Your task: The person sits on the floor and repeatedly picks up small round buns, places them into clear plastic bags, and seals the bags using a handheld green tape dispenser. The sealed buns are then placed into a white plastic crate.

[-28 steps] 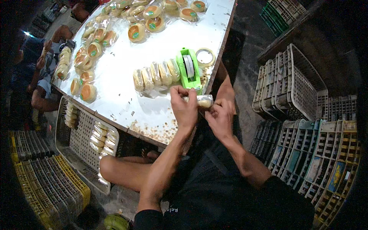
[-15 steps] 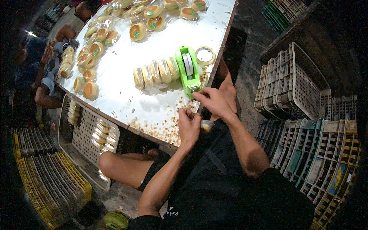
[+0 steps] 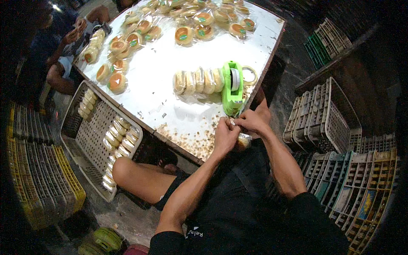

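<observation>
Over my lap at the table's near corner, my left hand (image 3: 226,135) is closed on the gathered neck of a clear plastic bag with a pale bun (image 3: 243,143) in it, hanging just below the fingers. My right hand (image 3: 253,121) pinches right beside the left fingertips, on what looks like a short piece of tape; the fingers mostly hide it. Just beyond both hands stands a green tape dispenser (image 3: 233,98) with a roll in it. Touching its left side lies a row of bagged buns (image 3: 198,81). A loose tape roll (image 3: 255,78) rests to its right.
Many wrapped buns (image 3: 183,35) cover the far part of the white table (image 3: 157,91). Left of my knee, a plastic crate (image 3: 91,127) holds bagged bun rows. Stacked crates stand left (image 3: 46,165) and right (image 3: 316,114). Another person (image 3: 61,51) sits at the far left.
My right hand has left the dispenser's cutter end and come to my left fingers at the bag's neck. The whole view has shifted, so the table appears farther right.
</observation>
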The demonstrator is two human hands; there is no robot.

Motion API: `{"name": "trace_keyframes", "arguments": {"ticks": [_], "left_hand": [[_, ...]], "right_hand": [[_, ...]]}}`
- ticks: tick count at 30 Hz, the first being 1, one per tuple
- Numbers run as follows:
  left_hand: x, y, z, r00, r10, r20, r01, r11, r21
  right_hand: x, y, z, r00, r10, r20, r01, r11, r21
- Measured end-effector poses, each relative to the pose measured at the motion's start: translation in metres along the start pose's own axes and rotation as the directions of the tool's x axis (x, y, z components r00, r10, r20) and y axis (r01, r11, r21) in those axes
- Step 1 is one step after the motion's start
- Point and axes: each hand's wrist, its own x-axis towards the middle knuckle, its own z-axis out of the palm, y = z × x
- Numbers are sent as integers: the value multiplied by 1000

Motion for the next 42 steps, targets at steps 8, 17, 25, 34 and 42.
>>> {"name": "trace_keyframes", "arguments": {"ticks": [8, 17, 25, 34, 42], "left_hand": [[12, 61, -79, 956, 85, -280, -238, 784, -573], [16, 78, -182, 994, 62, 93, 55, 458, -887], [119, 45, -228, 972, 72, -224, -148, 928, -343], [157, -29, -173, 997, -57, 52, 52, 995, 81], [139, -3, -200, 994, -96, -57, 80, 968, -238]], "right_hand": [[-69, -81, 3, 962, -255, 101, -84, 78, 993], [-48, -186, -12, 868, -414, -274, 317, 38, 948], [22, -168, -35, 758, -140, -637, 573, 608, 549], [142, -181, -95, 672, -473, -570, 635, 764, 115], [355, -223, -85, 535, -386, -752, 75, 908, -413]]}}
